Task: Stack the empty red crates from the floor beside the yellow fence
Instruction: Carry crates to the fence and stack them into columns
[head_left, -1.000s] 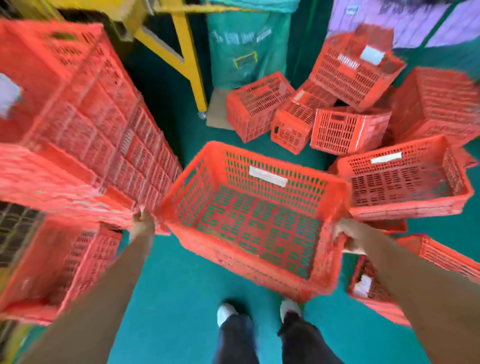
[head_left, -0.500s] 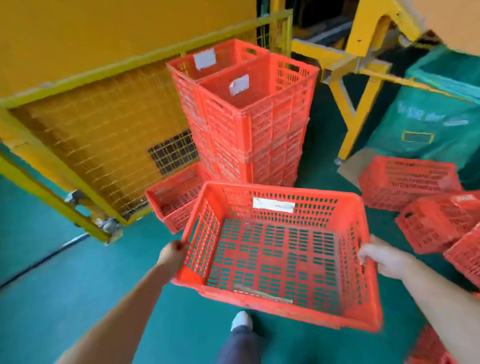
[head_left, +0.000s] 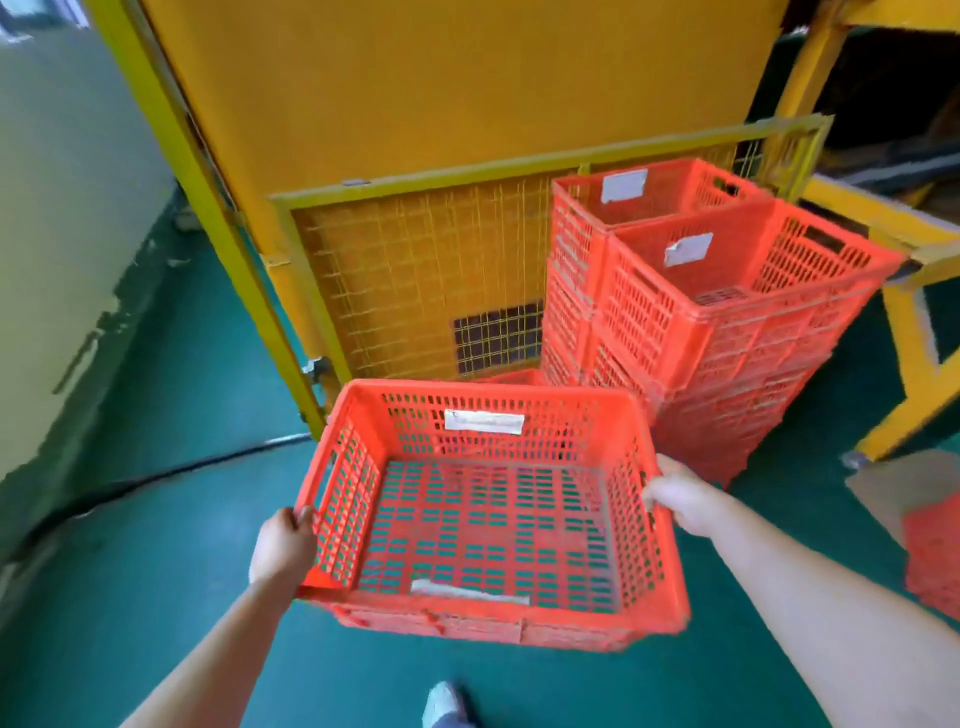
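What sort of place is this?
Likely a factory or warehouse: stacks of red crates beside a yellow mesh fence, a green painted floor, and an empty crate being carried.

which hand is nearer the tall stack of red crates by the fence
Right. The right hand grips the carried crate by its right rim, just in front of the stack. The left hand grips the left rim, across the crate from the stack.
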